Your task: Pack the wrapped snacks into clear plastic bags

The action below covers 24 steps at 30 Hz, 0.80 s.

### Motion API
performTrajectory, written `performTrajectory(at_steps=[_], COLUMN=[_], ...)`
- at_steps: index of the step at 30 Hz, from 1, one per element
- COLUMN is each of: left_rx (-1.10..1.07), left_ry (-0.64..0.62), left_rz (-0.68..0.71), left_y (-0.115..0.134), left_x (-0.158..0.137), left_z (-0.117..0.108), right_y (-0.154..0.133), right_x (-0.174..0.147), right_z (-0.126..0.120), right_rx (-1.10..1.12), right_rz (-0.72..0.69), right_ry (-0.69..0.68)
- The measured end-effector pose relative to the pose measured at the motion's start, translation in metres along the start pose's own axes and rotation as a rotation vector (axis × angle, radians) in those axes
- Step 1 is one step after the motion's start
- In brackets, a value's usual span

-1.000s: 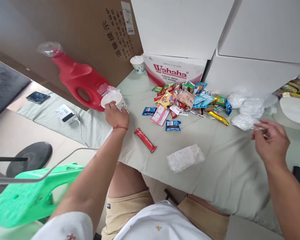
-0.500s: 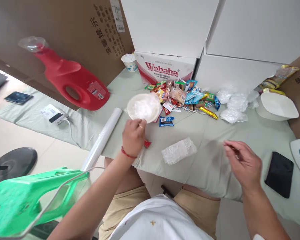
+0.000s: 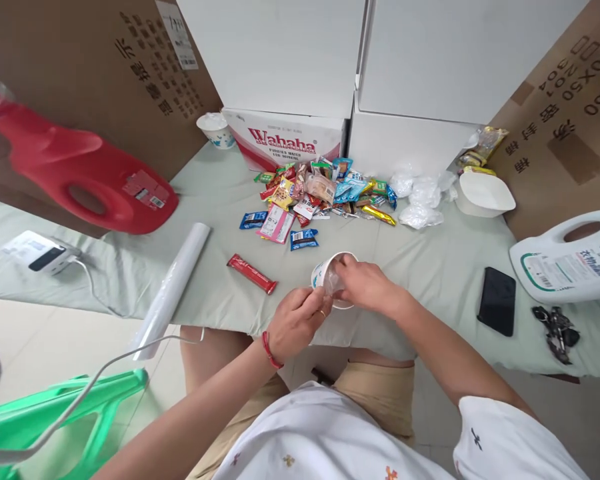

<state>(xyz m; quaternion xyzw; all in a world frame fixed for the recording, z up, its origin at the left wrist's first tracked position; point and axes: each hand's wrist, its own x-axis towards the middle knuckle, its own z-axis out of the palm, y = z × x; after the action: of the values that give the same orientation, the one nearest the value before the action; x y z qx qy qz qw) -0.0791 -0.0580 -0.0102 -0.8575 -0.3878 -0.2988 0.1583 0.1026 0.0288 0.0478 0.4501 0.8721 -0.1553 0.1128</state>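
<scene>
My left hand (image 3: 296,325) is closed on the rim of a white paper cup (image 3: 320,272) with a blue pattern, tilted over the front of the table. Fingers of my right hand (image 3: 370,288) reach into the cup's mouth and are closed on crumpled clear plastic (image 3: 333,280) there. How far down the plastic goes is hidden by my hands. To the left of the cup lies a red wrapped bar (image 3: 253,273). Beyond it are a blue snack packet (image 3: 304,239) and a pink-and-white packet (image 3: 277,223).
Mixed snacks (image 3: 320,189) are heaped before a Wahaba-like red-and-white carton (image 3: 290,137). Crumpled plastic bundles (image 3: 421,217) and a white bowl (image 3: 485,197) stand right. A red jug (image 3: 95,180), a plastic roll (image 3: 175,283), a phone (image 3: 497,301), keys (image 3: 557,333) and a white jug (image 3: 570,257) flank them.
My right hand has moved left into the cup, and my left hand has brought the cup nearer. The clear plastic-wrapped block no longer lies on the table. The view has turned right.
</scene>
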Motion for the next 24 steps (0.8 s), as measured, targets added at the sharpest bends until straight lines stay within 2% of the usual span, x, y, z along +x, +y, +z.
performTrajectory(at_steps=[5, 11, 14, 16, 18, 21, 22, 24], left_rx=[-0.054, -0.114, -0.133, -0.157, -0.198, -0.294, -0.335, -0.42], left_ry=[-0.001, -0.014, 0.012, 0.023, 0.026, 0.031, 0.037, 0.05], left_rz=[0.077, 0.059, 0.059, 0.028, -0.027, -0.111, -0.14, -0.207], left_y=[0.002, 0.0, -0.004, -0.009, -0.015, -0.024, -0.027, -0.03], left_x=[0.006, 0.008, 0.004, 0.002, 0.001, 0.001, 0.002, 0.004], left_z=[0.002, 0.001, 0.004, 0.007, 0.011, 0.017, 0.019, 0.022], right_y=[0.007, -0.001, 0.007, 0.018, 0.032, 0.051, 0.059, 0.076], right_x=[-0.003, -0.026, -0.029, -0.031, -0.038, -0.059, -0.066, -0.072], right_z=[0.004, 0.015, 0.019, 0.02, 0.02, 0.019, 0.018, 0.014], right_rx=[0.08, 0.064, 0.1, 0.239, 0.45, 0.807, 0.922, 1.1], right_rz=[0.064, 0.021, 0.015, 0.022, -0.01, -0.171, -0.189, -0.108], right_ry=[-0.087, 0.06, 0.031, 0.037, 0.123, 0.273, 0.356, 0.613])
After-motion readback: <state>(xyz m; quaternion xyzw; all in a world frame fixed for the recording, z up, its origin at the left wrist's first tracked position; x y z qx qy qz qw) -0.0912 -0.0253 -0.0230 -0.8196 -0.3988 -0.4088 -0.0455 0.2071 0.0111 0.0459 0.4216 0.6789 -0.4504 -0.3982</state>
